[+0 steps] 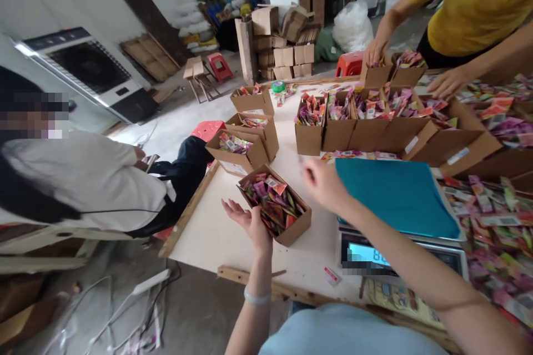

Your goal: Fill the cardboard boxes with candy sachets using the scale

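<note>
An open cardboard box filled with small colourful packets stands on the white table in front of me. My left hand is beside its near left side, fingers spread, the thumb side close to or touching the box wall. My right hand is over the table between this box and the scale, its fingers curled and slightly blurred; whatever they may hold is hidden. To its right, a digital scale with a teal platform sits under my right forearm, its blue display lit.
Several packet-filled boxes line the back of the table; more boxes stand at its left. Loose packets cover the right side. A co-worker's hand reaches into a box at the back. Another person sits at left.
</note>
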`<move>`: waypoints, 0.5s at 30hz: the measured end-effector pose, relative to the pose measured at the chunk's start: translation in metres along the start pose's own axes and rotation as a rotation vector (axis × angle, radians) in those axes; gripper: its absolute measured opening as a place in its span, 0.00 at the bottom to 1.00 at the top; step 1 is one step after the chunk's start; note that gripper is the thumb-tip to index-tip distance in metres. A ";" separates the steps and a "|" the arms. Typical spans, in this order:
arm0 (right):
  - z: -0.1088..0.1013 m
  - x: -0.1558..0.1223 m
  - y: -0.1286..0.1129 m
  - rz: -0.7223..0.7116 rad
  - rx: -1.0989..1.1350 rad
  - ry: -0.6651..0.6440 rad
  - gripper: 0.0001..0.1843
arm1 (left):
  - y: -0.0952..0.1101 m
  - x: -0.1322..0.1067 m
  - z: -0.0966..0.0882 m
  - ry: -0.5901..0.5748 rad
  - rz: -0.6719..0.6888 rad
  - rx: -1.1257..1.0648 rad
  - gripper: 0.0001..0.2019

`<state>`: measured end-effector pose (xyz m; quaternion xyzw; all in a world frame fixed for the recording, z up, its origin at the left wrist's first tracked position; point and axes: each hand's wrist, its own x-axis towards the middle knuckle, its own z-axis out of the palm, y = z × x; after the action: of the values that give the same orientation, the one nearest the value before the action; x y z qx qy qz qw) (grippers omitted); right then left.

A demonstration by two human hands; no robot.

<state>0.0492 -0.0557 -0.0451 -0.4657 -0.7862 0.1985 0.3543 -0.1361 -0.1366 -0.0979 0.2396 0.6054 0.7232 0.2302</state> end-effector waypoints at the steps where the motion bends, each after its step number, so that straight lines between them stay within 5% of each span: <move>1: 0.014 0.013 -0.026 -0.049 0.063 -0.068 0.15 | 0.003 -0.001 0.003 0.010 0.066 0.029 0.52; 4: 0.032 0.055 -0.056 -0.077 0.125 -0.139 0.18 | 0.004 -0.004 0.007 0.029 0.262 0.105 0.51; 7: 0.019 0.103 -0.016 0.173 -0.082 -0.052 0.27 | -0.004 0.003 -0.001 0.068 0.404 0.139 0.49; 10: 0.001 0.147 0.044 0.439 -0.316 -0.168 0.36 | -0.009 0.030 -0.014 0.147 0.458 0.190 0.50; 12: -0.004 0.161 0.067 0.474 -0.349 -0.251 0.35 | -0.006 0.062 -0.018 0.213 0.491 0.220 0.51; 15: 0.004 0.157 0.067 0.416 -0.340 -0.249 0.25 | 0.005 0.119 -0.015 0.243 0.543 0.233 0.50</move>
<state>0.0360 0.1141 -0.0324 -0.6417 -0.7331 0.1881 0.1237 -0.2384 -0.0750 -0.0870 0.3291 0.6213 0.7073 -0.0743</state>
